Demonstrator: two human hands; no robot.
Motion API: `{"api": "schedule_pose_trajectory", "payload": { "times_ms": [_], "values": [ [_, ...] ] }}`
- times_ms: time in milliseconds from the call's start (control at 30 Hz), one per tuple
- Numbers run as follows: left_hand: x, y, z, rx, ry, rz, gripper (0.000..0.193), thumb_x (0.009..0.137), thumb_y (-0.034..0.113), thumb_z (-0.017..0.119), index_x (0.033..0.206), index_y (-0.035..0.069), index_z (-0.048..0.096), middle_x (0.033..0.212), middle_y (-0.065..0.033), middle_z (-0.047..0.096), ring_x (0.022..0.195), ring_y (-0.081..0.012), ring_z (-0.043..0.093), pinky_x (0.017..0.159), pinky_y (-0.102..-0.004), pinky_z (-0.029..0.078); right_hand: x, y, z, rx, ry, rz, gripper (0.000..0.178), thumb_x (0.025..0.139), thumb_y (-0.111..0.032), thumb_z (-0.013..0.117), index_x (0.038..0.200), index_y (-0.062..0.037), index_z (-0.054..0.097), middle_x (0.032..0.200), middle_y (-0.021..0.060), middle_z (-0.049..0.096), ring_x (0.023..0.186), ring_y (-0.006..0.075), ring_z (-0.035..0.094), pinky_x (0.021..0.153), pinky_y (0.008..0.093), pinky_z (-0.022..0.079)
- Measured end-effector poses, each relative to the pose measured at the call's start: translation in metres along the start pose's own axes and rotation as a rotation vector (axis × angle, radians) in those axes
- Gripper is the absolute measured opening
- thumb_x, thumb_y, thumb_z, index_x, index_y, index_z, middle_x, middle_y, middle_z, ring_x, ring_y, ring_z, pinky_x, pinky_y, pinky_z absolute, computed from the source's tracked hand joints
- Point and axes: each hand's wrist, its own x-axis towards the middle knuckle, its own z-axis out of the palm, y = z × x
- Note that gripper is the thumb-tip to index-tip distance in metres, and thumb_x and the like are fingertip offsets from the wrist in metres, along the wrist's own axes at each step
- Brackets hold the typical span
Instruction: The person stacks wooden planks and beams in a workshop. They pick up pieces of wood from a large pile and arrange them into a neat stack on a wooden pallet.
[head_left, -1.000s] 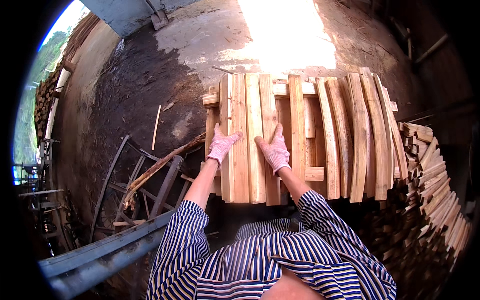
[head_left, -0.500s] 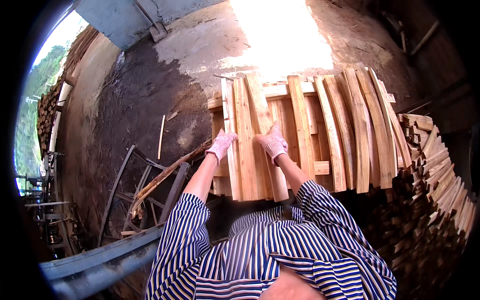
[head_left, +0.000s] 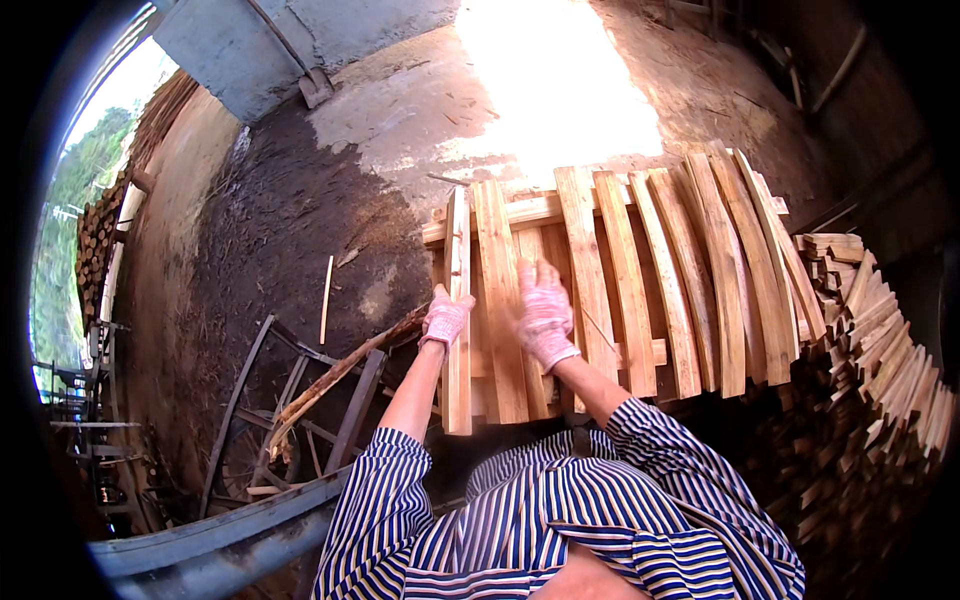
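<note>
Several wooden slats [head_left: 626, 280] lie side by side across a pale crosspiece [head_left: 532, 210]. Left hand [head_left: 447, 318], gloved: fingers closed about the leftmost slat [head_left: 457, 390], thumb over its top face. Right hand [head_left: 546, 316], gloved: fingers extended, slightly parted, beside the second slat [head_left: 492, 240]; grasps nothing; contact cannot be told.

Floor [head_left: 290, 200]: dark-stained at 10 o'clock | wall [head_left: 222, 62]: pale blue, 10–11 o'clock | sunlight [head_left: 560, 85]: glaring patch, 12–1 o'clock | shadow [head_left: 880, 110]: deep, 2 o'clock | greenery [head_left: 85, 190]: outside, 9–10 o'clock
</note>
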Motion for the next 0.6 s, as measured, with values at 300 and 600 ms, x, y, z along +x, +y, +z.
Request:
{"api": "schedule_pose_trajectory", "payload": {
  "times_ms": [300,600],
  "values": [
    [-0.04,0.036,0.011,0.07,0.221,-0.129,0.07,0.08,0.043,0.075,0.129,0.003,0.044,0.113,-0.0265,0.068,0.103,-0.0416,0.069,0.088,-0.0493,0.055,-0.015,-0.024,0.019,0.183,-0.152,0.1,0.099,0.08,-0.019,0.075,0.161,-0.0188,0.019,0.163,0.0313,0.015,0.148,0.0511,0.025,0.112,0.0538,0.041],
    [-0.041,0.052,0.008,0.103,0.239,-0.295,0.079,0.075,0.042,0.076,0.135,0.004,0.042,0.122,-0.0242,0.066,0.109,-0.0391,0.068,0.091,-0.0474,0.055,-0.016,-0.014,0.032,0.2,-0.128,0.078,0.094,0.082,-0.021,0.073,0.161,-0.0192,0.021,0.163,0.0287,0.02,0.147,0.0494,0.028,0.11,0.0557,0.042]
  ]
}}
